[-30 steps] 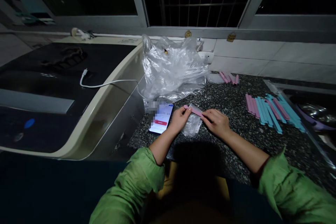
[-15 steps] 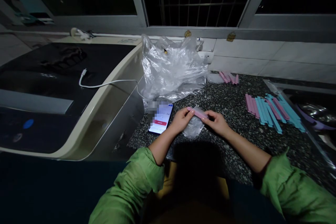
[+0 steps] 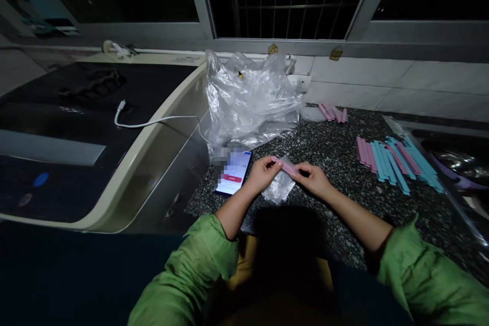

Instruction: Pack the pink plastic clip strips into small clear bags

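While hands [image 3: 264, 173] [image 3: 312, 180] hold pink strip [image 3: 288, 166], phone [image 3: 237, 172] beside, crumpled bag [image 3: 252, 99] behind

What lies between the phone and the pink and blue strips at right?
In the head view: the left hand and right hand, a pink strip held with a clear bag, and speckled counter.

Pink strip [image 3: 288, 167], mid-frame: slightly farther right and lower than a second ago; half a second ago reached a bit farther right. Left hand [image 3: 264, 173] shifted slightly right with it. Right hand [image 3: 313, 179] shifted left, toward frame centre, fingers drawn in closer at strip's right end. Clear bag [image 3: 279, 189] reshaped, bottom edge lower in frame. Phone [image 3: 234, 170], left of centre: digits changed, now ending in 34.
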A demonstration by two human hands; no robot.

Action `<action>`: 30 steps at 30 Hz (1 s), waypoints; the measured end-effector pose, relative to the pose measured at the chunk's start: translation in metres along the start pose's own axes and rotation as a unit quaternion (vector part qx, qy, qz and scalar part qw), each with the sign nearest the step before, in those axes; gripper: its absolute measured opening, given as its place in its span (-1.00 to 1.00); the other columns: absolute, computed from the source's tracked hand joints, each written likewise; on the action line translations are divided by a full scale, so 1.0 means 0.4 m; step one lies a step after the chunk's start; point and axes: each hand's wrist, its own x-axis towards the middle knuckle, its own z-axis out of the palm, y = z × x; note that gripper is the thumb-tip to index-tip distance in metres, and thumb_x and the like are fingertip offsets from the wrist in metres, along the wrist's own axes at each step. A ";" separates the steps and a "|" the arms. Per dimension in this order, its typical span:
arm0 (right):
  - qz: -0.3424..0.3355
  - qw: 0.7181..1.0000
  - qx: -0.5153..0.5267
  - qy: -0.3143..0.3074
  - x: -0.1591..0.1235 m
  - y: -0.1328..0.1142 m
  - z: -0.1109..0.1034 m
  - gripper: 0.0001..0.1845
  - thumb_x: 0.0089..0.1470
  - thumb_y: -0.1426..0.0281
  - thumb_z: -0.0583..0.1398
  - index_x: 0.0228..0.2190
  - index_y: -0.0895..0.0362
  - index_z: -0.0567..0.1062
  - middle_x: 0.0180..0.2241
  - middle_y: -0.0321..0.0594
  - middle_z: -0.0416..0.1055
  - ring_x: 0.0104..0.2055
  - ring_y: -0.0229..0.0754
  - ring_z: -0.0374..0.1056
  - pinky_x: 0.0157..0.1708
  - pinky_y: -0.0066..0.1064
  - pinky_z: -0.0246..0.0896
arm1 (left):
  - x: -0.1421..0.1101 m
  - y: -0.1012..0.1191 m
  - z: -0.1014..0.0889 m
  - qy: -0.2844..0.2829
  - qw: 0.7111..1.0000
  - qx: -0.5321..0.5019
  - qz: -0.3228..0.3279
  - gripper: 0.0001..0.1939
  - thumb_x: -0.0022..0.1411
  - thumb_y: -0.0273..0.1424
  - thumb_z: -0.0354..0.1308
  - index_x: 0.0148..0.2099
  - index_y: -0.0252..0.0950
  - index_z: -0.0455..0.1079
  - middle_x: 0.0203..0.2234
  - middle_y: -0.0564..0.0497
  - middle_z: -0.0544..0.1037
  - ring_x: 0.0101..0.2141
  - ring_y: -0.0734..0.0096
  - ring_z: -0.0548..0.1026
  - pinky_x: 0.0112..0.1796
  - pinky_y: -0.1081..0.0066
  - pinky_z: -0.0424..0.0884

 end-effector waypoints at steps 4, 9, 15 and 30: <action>-0.006 1.000 -0.012 -0.003 0.000 -0.001 -0.002 -0.76 -0.09 0.21 0.19 -0.47 0.10 0.54 -0.49 -0.25 0.49 -0.42 -0.18 0.34 -0.39 -0.36 0.22 | 0.002 -0.003 0.001 0.003 1.000 -0.001 -0.004 -0.77 0.06 -0.27 0.11 -0.45 -0.36 0.39 -0.60 0.08 0.41 -0.50 0.50 0.31 -0.47 0.53 0.22; -0.014 1.000 -0.014 0.000 0.001 -0.001 -0.002 -0.74 -0.08 0.17 0.18 -0.47 0.09 0.54 -0.49 -0.25 0.49 -0.42 -0.18 0.34 -0.39 -0.36 0.22 | 0.003 -0.005 0.001 0.009 1.000 -0.011 0.002 -0.75 0.03 -0.25 0.12 -0.49 -0.36 0.39 -0.62 0.09 0.41 -0.52 0.50 0.30 -0.47 0.51 0.21; -0.011 1.000 -0.010 -0.006 0.001 -0.002 -0.001 -0.71 -0.08 0.15 0.17 -0.48 0.10 0.53 -0.50 -0.24 0.48 -0.43 -0.18 0.33 -0.39 -0.35 0.20 | 0.002 -0.006 -0.001 0.013 1.000 -0.008 0.012 -0.75 0.03 -0.26 0.11 -0.49 -0.36 0.40 -0.63 0.10 0.38 -0.52 0.50 0.29 -0.46 0.51 0.19; 0.045 0.996 0.056 0.051 0.011 -0.006 -0.033 -0.66 -0.11 0.09 0.18 -0.49 0.14 0.44 -0.51 -0.28 0.38 -0.44 -0.23 0.27 -0.40 -0.42 0.16 | -0.007 -0.001 0.004 -0.074 0.996 0.030 -0.035 -0.64 0.05 -0.16 0.06 -0.48 -0.39 0.42 -0.62 0.08 0.42 -0.54 0.49 0.30 -0.47 0.50 0.18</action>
